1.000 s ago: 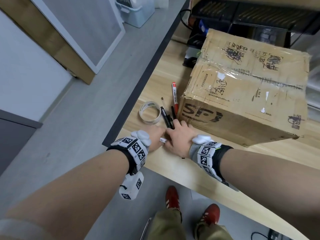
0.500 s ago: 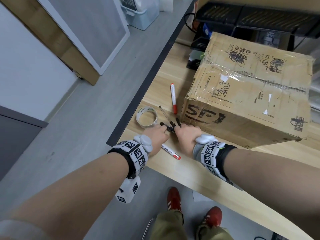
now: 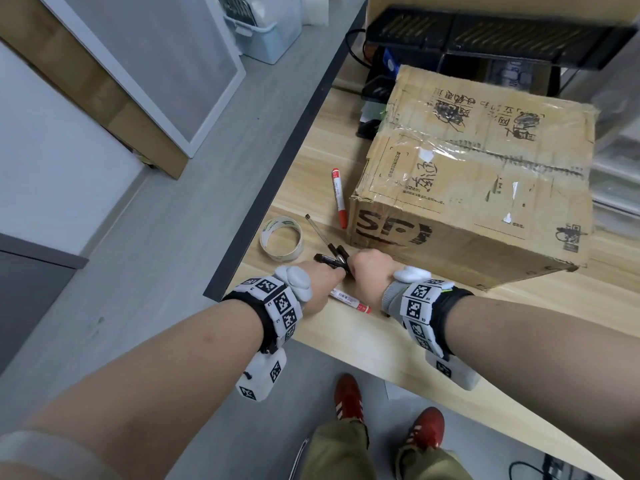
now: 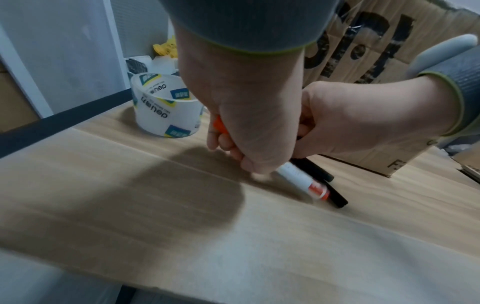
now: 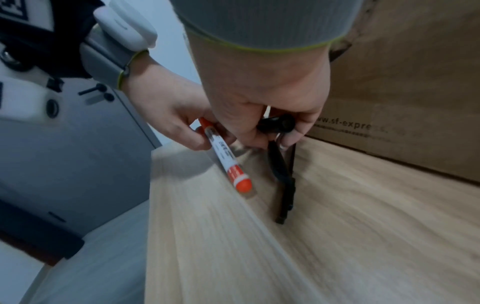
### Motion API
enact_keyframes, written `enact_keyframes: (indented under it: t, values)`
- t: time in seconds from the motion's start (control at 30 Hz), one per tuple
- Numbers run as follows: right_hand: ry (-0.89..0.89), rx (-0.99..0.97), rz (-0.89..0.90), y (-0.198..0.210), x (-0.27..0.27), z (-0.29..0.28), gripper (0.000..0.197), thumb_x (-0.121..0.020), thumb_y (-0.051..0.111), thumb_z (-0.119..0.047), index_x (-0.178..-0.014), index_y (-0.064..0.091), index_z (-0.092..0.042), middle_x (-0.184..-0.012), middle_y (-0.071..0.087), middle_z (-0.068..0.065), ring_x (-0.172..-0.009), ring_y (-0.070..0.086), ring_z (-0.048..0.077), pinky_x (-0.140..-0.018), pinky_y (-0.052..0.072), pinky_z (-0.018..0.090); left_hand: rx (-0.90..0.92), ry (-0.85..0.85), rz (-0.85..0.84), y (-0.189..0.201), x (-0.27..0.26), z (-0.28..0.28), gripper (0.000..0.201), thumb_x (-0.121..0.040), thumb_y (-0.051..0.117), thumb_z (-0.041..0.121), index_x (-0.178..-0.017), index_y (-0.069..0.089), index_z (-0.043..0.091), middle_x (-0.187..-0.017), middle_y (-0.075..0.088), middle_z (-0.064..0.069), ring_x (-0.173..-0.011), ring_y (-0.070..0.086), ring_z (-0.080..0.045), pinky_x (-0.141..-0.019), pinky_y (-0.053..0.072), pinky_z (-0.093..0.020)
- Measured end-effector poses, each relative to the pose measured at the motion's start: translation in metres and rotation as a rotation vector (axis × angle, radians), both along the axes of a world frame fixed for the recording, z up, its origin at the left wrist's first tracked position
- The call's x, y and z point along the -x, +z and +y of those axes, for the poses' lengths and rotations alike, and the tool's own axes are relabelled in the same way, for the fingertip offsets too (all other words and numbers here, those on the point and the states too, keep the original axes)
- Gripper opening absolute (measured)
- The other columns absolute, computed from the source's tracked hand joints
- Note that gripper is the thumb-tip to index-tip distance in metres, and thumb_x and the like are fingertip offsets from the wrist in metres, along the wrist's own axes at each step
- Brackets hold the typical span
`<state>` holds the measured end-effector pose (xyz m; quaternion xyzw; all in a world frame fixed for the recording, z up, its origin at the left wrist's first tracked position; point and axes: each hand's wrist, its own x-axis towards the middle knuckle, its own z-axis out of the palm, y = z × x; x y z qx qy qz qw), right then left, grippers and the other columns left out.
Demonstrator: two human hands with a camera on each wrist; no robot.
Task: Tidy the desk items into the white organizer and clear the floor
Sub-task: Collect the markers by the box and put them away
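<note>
My left hand (image 3: 322,282) grips a white marker with red ends (image 3: 349,301) low over the wooden desk (image 3: 381,341); its red tail points toward me. In the left wrist view the left hand (image 4: 233,144) is curled round the marker (image 4: 301,179). My right hand (image 3: 369,271) is right beside it and holds a bundle of black pens (image 3: 332,259). The right wrist view shows the right hand (image 5: 272,133) wrapped round the black pens (image 5: 281,164), next to the marker (image 5: 226,158). A second red marker (image 3: 338,197) and a thin pen (image 3: 317,228) lie loose on the desk.
A roll of clear tape (image 3: 281,238) stands near the desk's left edge. A large cardboard box (image 3: 467,188) fills the desk just right of my hands. Black trays (image 3: 485,36) sit at the back. A pale plastic bin (image 3: 263,32) and a paper sheet (image 3: 393,391) are on the floor.
My left hand has drawn back slightly with the white marker, whose red end now sticks out toward me. The black pens have swung sideways between my hands.
</note>
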<state>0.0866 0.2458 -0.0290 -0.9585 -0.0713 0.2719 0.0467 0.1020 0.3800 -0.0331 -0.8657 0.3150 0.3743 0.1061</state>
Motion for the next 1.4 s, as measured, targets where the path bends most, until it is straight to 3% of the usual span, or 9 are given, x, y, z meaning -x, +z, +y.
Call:
enact_keyframes:
  t: [0.2, 0.33, 0.57, 0.7, 0.9, 1.13, 1.2, 1.3, 1.4]
  values:
    - [-0.024, -0.224, -0.042, 0.016, 0.005, -0.046, 0.032, -0.078, 0.059, -0.013, -0.058, 0.036, -0.02, -0.073, 0.053, 0.003, -0.069, 0.05, 0.024, -0.059, 0.042, 0.032, -0.067, -0.095, -0.093, 0.016, -0.012, -0.012, 0.018, -0.092, 0.051, 0.022, -0.109, 0.056, 0.018, -0.097, 0.065, 0.0, -0.083, 0.061, -0.023, -0.064, 0.04, -0.032]
    - [-0.016, -0.254, -0.017, 0.023, 0.016, -0.081, 0.035, -0.075, 0.062, -0.011, -0.056, 0.034, -0.02, -0.069, 0.055, 0.006, -0.063, 0.046, 0.023, -0.063, 0.048, 0.04, -0.197, -0.151, -0.184, 0.027, -0.035, -0.02, 0.01, -0.094, 0.054, 0.019, -0.084, 0.055, 0.02, -0.069, 0.05, 0.005, -0.063, 0.051, -0.017, -0.058, 0.041, -0.027]
    - [-0.112, -0.297, 0.041, 0.001, 0.046, -0.122, 0.036, -0.071, 0.062, -0.008, -0.053, 0.033, -0.02, -0.061, 0.052, 0.004, -0.057, 0.045, 0.021, -0.062, 0.049, 0.036, -0.266, -0.227, -0.113, 0.024, -0.061, -0.037, 0.015, -0.092, 0.052, 0.006, -0.098, 0.065, 0.01, -0.085, 0.058, 0.0, -0.071, 0.056, -0.019, -0.066, 0.047, -0.029]
    - [-0.099, -0.293, 0.094, -0.012, 0.061, -0.131, 0.035, -0.07, 0.063, -0.01, -0.055, 0.033, -0.021, -0.069, 0.06, 0.012, -0.062, 0.047, 0.023, -0.059, 0.037, 0.03, -0.241, -0.261, -0.104, 0.016, -0.07, -0.048, 0.023, -0.092, 0.05, 0.0, -0.072, 0.051, 0.01, -0.072, 0.048, 0.002, -0.059, 0.047, -0.013, -0.069, 0.042, -0.025]
    - [-0.051, -0.266, 0.163, -0.015, 0.064, -0.133, 0.036, -0.072, 0.067, -0.02, -0.057, 0.034, -0.02, -0.064, 0.052, 0.003, -0.06, 0.043, 0.02, -0.059, 0.04, 0.033, -0.358, -0.514, -0.097, 0.012, -0.093, -0.038, 0.009, -0.091, 0.057, 0.019, -0.085, 0.062, 0.016, -0.084, 0.058, 0.003, -0.069, 0.055, -0.015, -0.061, 0.042, -0.025]
    - [-0.04, -0.286, 0.112, 0.004, 0.039, -0.111, 0.032, -0.071, 0.059, -0.011, -0.055, 0.033, -0.021, -0.06, 0.045, -0.001, -0.059, 0.04, 0.02, -0.059, 0.043, 0.033, -0.156, -0.403, -0.181, 0.059, -0.091, -0.023, 0.026, -0.088, 0.046, 0.035, -0.09, 0.062, 0.013, -0.095, 0.066, -0.002, -0.082, 0.064, -0.026, -0.08, 0.056, -0.038]
    - [-0.068, -0.309, 0.067, 0.005, 0.033, -0.101, 0.031, -0.068, 0.058, -0.011, -0.054, 0.031, -0.02, -0.058, 0.043, 0.0, -0.057, 0.037, 0.02, -0.059, 0.047, 0.038, -0.158, -0.356, -0.202, 0.063, -0.097, -0.015, 0.033, -0.091, 0.041, 0.033, -0.099, 0.066, 0.012, -0.097, 0.067, -0.004, -0.085, 0.064, -0.026, -0.078, 0.055, -0.036]
    - [-0.07, -0.326, 0.023, 0.001, 0.033, -0.087, 0.033, -0.067, 0.057, -0.007, -0.055, 0.03, -0.019, -0.056, 0.041, -0.003, -0.056, 0.034, 0.019, -0.053, 0.036, 0.03, -0.201, -0.278, -0.194, 0.067, -0.112, -0.004, 0.032, -0.097, 0.04, 0.03, -0.106, 0.062, 0.008, -0.091, 0.062, -0.004, -0.08, 0.062, -0.026, -0.064, 0.046, -0.033]
    - [-0.046, -0.366, 0.018, -0.008, 0.037, -0.08, 0.034, -0.067, 0.059, -0.009, -0.057, 0.029, -0.021, -0.062, 0.044, -0.003, -0.06, 0.039, 0.02, -0.053, 0.032, 0.027, -0.266, -0.299, -0.177, 0.074, -0.126, -0.002, 0.026, -0.094, 0.046, 0.033, -0.104, 0.06, 0.013, -0.087, 0.061, -0.001, -0.077, 0.062, -0.024, -0.066, 0.05, -0.033]
